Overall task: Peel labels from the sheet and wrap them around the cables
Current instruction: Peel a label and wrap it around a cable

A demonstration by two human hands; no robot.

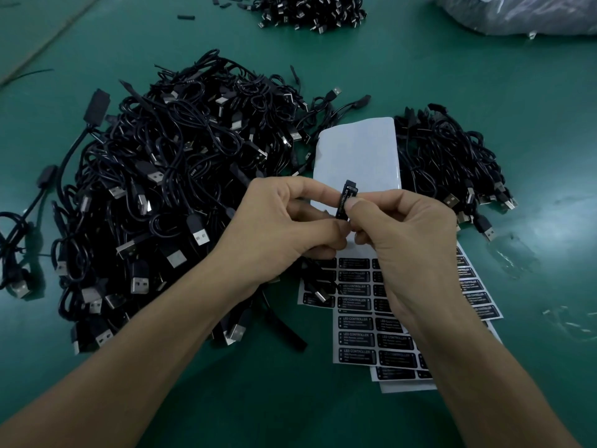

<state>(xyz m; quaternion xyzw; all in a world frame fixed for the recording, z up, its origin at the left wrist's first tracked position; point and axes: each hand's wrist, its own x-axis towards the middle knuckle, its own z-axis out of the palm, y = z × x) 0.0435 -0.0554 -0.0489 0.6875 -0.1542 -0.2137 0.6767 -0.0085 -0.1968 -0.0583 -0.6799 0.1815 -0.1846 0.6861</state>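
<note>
Both hands meet at the centre of the head view around a small black controller block (pixel 346 197) with a black label on it. My left hand (pixel 284 221) pinches its lower part from the left. From the right, my right hand (pixel 400 234) presses the label with thumb and forefinger. The cable of this piece is hidden behind my hands. Under my right hand lie sheets of black "LED CONTROLLER" labels (pixel 358 328). A blank white backing sheet (pixel 358 153) lies just beyond my hands.
A large heap of black USB cables (pixel 168 189) fills the green table (pixel 226 399) at the left. A smaller bundle of cables (pixel 452 166) lies at the right. Another cable pile (pixel 310 11) and a clear plastic bag (pixel 523 14) sit at the far edge.
</note>
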